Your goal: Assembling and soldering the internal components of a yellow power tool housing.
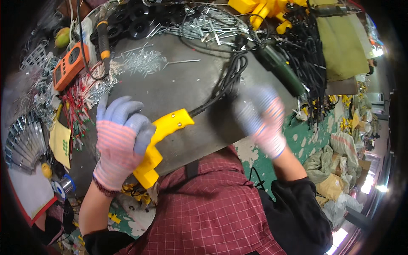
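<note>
My left hand [121,138], in a striped pink and blue-grey glove, is closed against the left side of a yellow plastic tool handle [170,123]. Its thumb lies over the handle's edge, while the index finger points away toward the loose parts. Two screws show near the handle's far end, where a black cable [212,98] comes out and runs to a coil on the table. My right hand [263,117], gloved alike, hovers over the table's right front edge, beside a dark green electric screwdriver [280,70]. Motion smears its fingers, so what they hold is unclear.
On the grey table [178,80] lie small screws [144,61] and a heap of long metal pins [204,27]. An orange meter [70,66] and red wires [80,110] are at left. Black cables [304,55] hang at right; yellow housings [265,10] are piled behind.
</note>
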The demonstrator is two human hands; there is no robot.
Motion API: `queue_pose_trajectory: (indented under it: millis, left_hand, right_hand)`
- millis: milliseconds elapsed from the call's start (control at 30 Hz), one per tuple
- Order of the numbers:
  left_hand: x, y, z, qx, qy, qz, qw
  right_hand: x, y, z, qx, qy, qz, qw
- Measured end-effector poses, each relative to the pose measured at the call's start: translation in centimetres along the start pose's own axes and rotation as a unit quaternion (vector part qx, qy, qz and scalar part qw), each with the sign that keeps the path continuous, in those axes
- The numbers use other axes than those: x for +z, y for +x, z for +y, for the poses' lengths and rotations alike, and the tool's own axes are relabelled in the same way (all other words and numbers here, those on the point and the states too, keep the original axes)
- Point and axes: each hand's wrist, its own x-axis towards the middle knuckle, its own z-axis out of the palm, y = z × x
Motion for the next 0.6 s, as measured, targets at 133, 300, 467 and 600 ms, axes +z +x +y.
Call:
queue_pose_trajectory:
  millis: [133,300,467,600]
  left_hand:
    - [-0.1,0.0,2.6,0.015,-0.061,-0.017,0.998]
    - [2.8,0.6,4.0,-0.090,0.035,-0.051,0.994]
    - [3.6,1.0,5.2,-0.150,0.072,-0.080,0.983]
    - [3.7,0.5,5.1,-0.143,0.108,-0.055,0.982]
  right_hand:
    - [-6.9,1.3,9.4,0.065,-0.359,0.040,0.930]
    - [-8.0,1.8,15.2,0.129,-0.189,-0.069,0.971]
    - [-9.7,4.7,7.3,0.228,0.274,0.128,0.925]
    - [-8.0,6.7,-1.5,0.108,0.602,0.015,0.791]
